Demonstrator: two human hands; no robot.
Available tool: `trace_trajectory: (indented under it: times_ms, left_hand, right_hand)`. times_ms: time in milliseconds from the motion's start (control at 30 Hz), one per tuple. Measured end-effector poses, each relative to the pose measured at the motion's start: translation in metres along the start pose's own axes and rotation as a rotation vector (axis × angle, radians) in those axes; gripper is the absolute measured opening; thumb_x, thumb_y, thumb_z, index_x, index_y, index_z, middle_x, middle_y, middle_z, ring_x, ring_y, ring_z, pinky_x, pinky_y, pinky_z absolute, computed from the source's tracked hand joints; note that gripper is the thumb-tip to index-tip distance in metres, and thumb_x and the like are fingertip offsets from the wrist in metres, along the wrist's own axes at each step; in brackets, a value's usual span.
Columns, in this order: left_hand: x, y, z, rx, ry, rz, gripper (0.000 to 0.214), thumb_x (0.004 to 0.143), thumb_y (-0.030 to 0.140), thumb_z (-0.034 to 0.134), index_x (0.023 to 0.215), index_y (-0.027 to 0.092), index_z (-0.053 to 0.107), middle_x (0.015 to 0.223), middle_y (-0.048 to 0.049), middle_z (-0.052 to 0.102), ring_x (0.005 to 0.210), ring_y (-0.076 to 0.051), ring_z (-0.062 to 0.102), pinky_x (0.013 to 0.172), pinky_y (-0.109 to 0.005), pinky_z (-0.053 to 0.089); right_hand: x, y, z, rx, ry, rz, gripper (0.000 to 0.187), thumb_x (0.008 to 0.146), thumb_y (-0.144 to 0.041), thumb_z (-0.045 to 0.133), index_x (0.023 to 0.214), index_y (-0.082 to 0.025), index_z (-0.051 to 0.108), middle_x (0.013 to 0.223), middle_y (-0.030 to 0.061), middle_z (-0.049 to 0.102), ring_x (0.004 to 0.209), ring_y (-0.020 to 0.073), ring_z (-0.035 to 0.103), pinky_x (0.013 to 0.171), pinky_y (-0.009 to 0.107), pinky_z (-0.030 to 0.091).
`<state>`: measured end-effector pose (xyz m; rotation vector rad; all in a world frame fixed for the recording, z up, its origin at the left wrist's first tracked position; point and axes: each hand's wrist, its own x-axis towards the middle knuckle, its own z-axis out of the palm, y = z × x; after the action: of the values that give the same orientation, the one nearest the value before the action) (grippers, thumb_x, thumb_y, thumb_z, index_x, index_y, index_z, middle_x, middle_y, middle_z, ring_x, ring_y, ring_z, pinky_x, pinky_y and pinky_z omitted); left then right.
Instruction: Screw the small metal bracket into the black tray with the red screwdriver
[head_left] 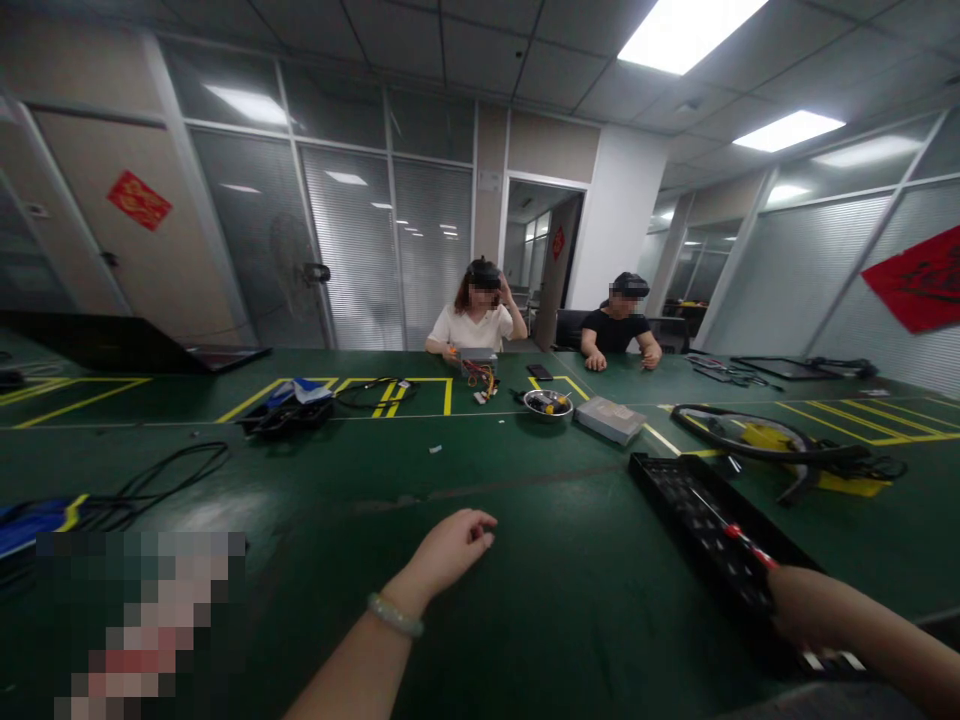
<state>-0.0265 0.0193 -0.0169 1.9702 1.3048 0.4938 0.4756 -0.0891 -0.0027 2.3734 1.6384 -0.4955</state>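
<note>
My left hand (454,550), with a beaded bracelet (395,615) on its wrist, is over the green tabletop (525,580). Its fingers are loosely curved, the fingertips a little apart from the thumb, and nothing shows in them. On the right, my right hand (814,605) is at the near part of a long black tray (675,490). It is closed around the handle end of a screwdriver (750,545) with a red handle, whose thin shaft points away over the tray. The fingers of this hand are partly hidden and slightly blurred.
Beyond the tray lie a grey metal box (609,420), a bowl (547,404) of small parts and a black hoop-shaped piece (772,440). Cables (165,485) and a dark tray (285,412) are on the left. Two people (480,320) sit across the table.
</note>
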Motion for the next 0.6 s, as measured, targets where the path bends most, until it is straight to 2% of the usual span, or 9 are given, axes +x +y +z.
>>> trace_trajectory:
  times_ms: [233,400,600]
  left_hand:
    - [0.001,-0.003,0.001,-0.006,-0.010,-0.020,0.038,0.088,0.040,0.054,0.123,0.027,0.063,0.112,-0.0038,0.064,0.093,-0.020,0.061,0.077,-0.030,0.049]
    - [0.002,-0.006,0.002,-0.006,-0.013,-0.022,0.038,0.089,0.040,0.054,0.123,0.027,0.063,0.112,-0.0042,0.064,0.093,-0.019,0.062,0.077,-0.030,0.049]
    - [0.002,-0.005,0.002,-0.012,-0.024,-0.029,0.039,0.089,0.040,0.053,0.124,0.027,0.063,0.113,-0.0045,0.063,0.094,-0.020,0.062,0.077,-0.031,0.049]
  right_hand:
    - [0.006,0.005,0.006,-0.010,-0.015,0.072,0.012,0.066,-0.006,0.057,0.074,-0.014,0.062,0.070,0.0096,0.070,0.066,0.0260,0.072,0.056,0.033,0.054]
    - [0.003,0.002,0.006,-0.088,0.058,0.048,0.013,0.065,-0.005,0.059,0.073,-0.015,0.062,0.082,0.0135,0.072,0.082,0.0305,0.072,0.067,0.037,0.053]
    - [-0.008,-0.005,-0.002,-0.130,0.070,0.031,0.011,0.067,-0.007,0.059,0.072,-0.014,0.065,0.091,0.0181,0.072,0.091,0.0341,0.071,0.075,0.040,0.051]
